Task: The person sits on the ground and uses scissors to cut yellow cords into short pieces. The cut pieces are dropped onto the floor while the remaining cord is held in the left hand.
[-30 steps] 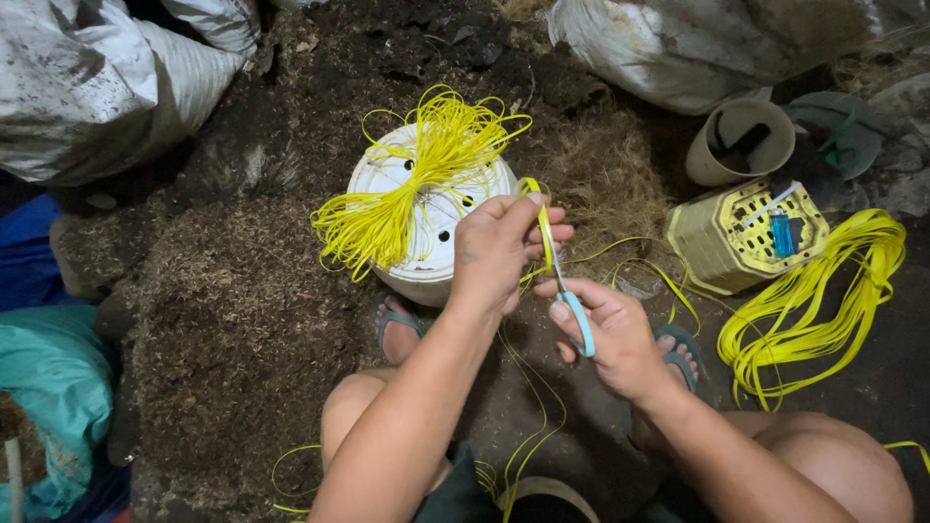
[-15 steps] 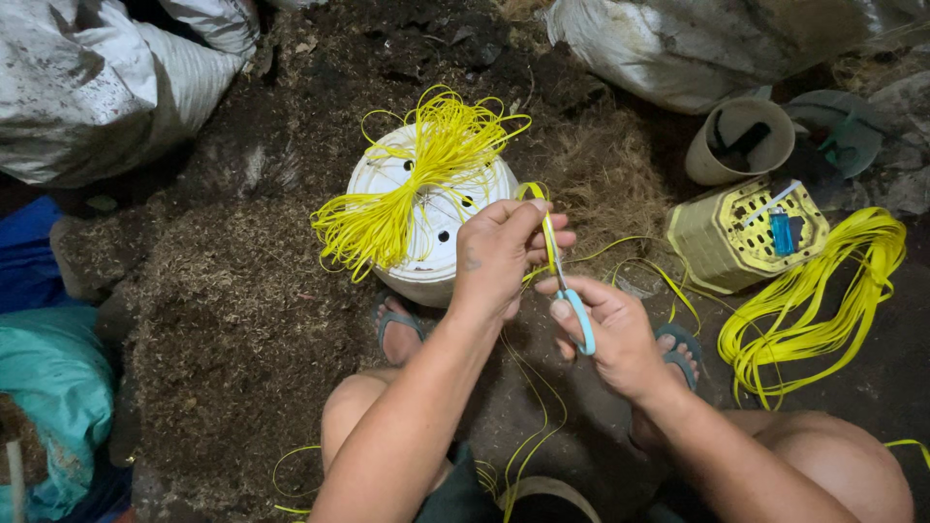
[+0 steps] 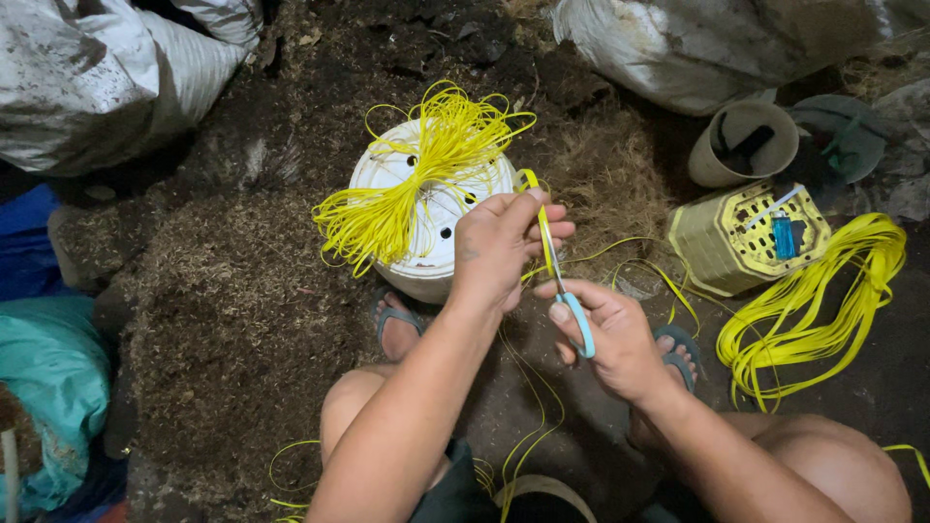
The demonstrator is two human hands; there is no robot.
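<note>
Scissors with a light blue handle [image 3: 579, 324] sit gripped in the right hand [image 3: 610, 339], blades pointing up along a thin yellow plastic strip [image 3: 544, 228] that the left hand [image 3: 504, 242] pinches between fingers and thumb. Both hands are closed on their things and nearly touching, held above the person's feet in blue-grey sandals [image 3: 392, 320].

Risk as I judge it: the blades run close to the left fingertips, so a slip or a tug on the strip could nick them; the strip could also twist and cut unevenly.

Just beyond the hands, 1 upturned white plastic pot with holes [image 3: 426, 208] carries a loose bundle of cut yellow strips [image 3: 417, 179] on its base. To the right, 1 yellow perforated basket lying on its side [image 3: 741, 237] bears a small blue lighter-like object [image 3: 783, 235]; beside it lies a coil of yellow strapping [image 3: 823, 310]. Farther up, a tan cup-shaped pot [image 3: 741, 145] lies tipped over, its contents too dark to tell. Grey-white sacks [image 3: 107, 77] flank the fibrous brown ground [image 3: 232, 320].
</note>
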